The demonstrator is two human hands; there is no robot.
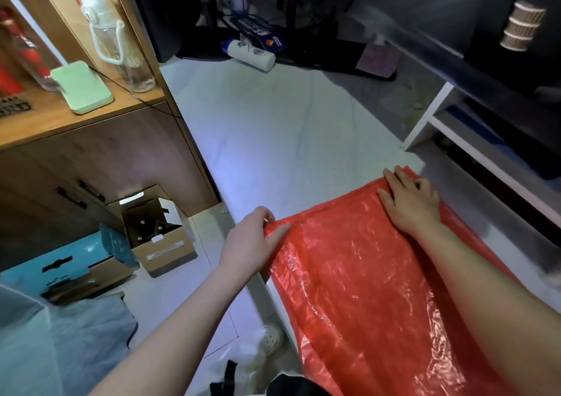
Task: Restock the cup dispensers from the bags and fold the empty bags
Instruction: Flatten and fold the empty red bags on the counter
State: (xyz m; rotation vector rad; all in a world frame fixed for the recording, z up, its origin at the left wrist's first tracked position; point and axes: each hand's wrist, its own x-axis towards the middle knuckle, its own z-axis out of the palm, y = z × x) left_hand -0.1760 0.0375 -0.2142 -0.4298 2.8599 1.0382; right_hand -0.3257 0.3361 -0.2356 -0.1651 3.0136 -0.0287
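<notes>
Head view: hands (252, 239) (409, 206) on red bag (364, 277) edge, tabletop (273, 122) beyond

One view, head-worn, wide-angle. Faces forward and steeply down over the white table (273, 128). Close in: both forearms enter from the bottom edge, left hand (253, 239) and right hand (409, 204) mid-frame on the red bag (364, 274). Wooden cabinet (106, 159) and floor (151, 298) frame-left.

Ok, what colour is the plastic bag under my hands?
The plastic bag is red, glossy and slightly translucent; the head view shows it.
</notes>
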